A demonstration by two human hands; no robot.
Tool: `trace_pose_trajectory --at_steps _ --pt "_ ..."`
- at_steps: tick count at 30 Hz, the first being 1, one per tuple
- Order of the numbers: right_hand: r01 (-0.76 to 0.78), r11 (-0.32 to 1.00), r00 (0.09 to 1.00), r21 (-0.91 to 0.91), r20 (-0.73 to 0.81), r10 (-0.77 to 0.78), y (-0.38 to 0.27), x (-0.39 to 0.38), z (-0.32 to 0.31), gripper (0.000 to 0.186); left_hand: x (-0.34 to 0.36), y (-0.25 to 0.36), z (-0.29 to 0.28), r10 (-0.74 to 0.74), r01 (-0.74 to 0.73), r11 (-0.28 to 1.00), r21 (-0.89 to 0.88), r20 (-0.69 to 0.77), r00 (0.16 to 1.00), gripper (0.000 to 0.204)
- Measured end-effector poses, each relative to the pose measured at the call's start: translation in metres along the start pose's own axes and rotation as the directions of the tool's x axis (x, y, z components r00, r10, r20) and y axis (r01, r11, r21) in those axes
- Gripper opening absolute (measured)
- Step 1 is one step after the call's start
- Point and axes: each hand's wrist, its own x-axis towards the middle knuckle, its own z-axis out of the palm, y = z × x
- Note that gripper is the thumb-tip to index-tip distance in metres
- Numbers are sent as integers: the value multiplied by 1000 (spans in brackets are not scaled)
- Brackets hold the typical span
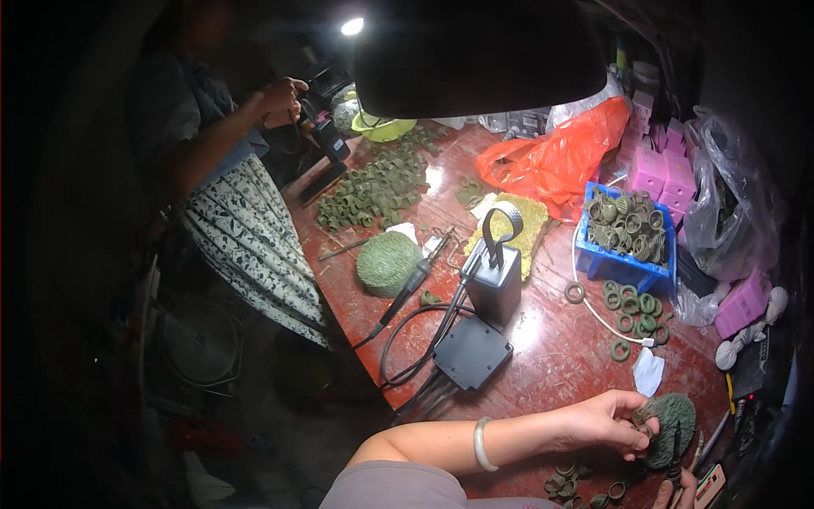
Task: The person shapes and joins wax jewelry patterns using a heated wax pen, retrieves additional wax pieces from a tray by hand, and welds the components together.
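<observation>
My left hand, with a pale bangle on its wrist, pinches a ridged dark green ring. The ring is held at the edge of a rough, round green block. My right hand, partly cut off by the lower edge, is closed around a dark pen-shaped tool. Its thin end points up across the block; whether it touches the ring is too small to tell. Several more green rings lie on the red table below my left wrist.
A blue bin of rings stands at right, with loose rings before it. A black box, a grey power unit and cables occupy the middle. Across the table, a person stands by a ring heap. A dark lamp shade hangs overhead.
</observation>
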Motion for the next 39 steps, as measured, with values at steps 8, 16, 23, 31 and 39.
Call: trace_pose_trajectory --at_steps 8,16,23,31,39 --pt "71 997 997 -10 -17 -71 7 -4 0 25 1 -2 -2 8 -8 1000 13 -8 1000 28" --pt "58 996 998 -64 -33 -60 8 -1 0 27 2 1 1 1 -1 1000 27 -18 1000 29" --pt "45 998 999 -44 -2 -46 16 1 2 27 3 1 3 -6 6 1000 14 -3 1000 27" --pt "66 997 998 -31 -2 -66 10 -2 1 27 -2 2 5 -10 11 1000 8 -23 1000 27" --pt "-17 1000 1000 20 5 17 4 -1 -2 27 2 2 4 -11 11 1000 -22 -20 1000 29"
